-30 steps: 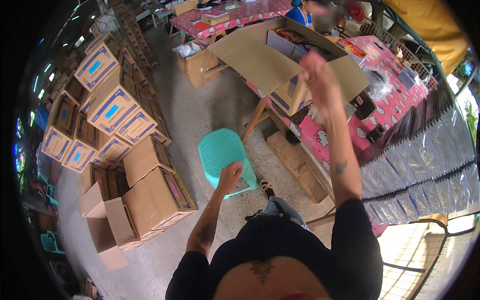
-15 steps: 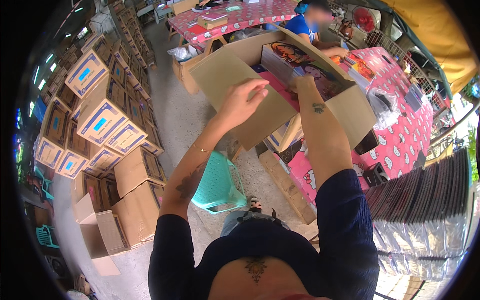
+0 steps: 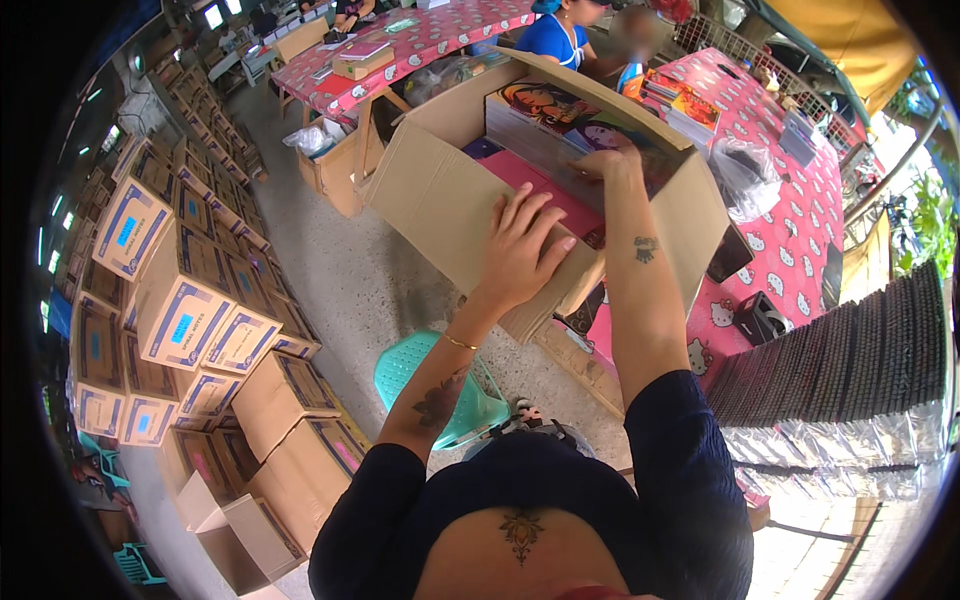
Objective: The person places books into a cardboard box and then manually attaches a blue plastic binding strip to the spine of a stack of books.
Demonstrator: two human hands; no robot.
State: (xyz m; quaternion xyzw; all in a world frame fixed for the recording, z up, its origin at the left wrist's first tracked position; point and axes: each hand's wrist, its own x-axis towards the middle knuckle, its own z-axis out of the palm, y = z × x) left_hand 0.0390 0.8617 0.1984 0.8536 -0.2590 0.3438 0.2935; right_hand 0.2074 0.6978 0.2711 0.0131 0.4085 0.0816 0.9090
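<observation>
An open cardboard box stands at the table's near edge, its flaps folded outward. Inside are stacks of notebooks with colourful illustrated covers, and a pink flat piece lies along the near side. My left hand rests on the near flap, fingers spread and holding nothing. My right hand reaches inside the box from the right, bent at the wrist, beside the notebooks. Its fingertips are partly hidden, so I cannot tell whether they grip anything.
A teal plastic stool stands below my left forearm. Stacked cartons rise at left. Wrapped black-edged stacks stand at right. A pink patterned table carries a plastic bag and books; a person in blue sits behind.
My left hand has come down from above the flap and now lies on it with fingers spread. My right hand remains inside the box, its wrist turned. The view has shifted.
</observation>
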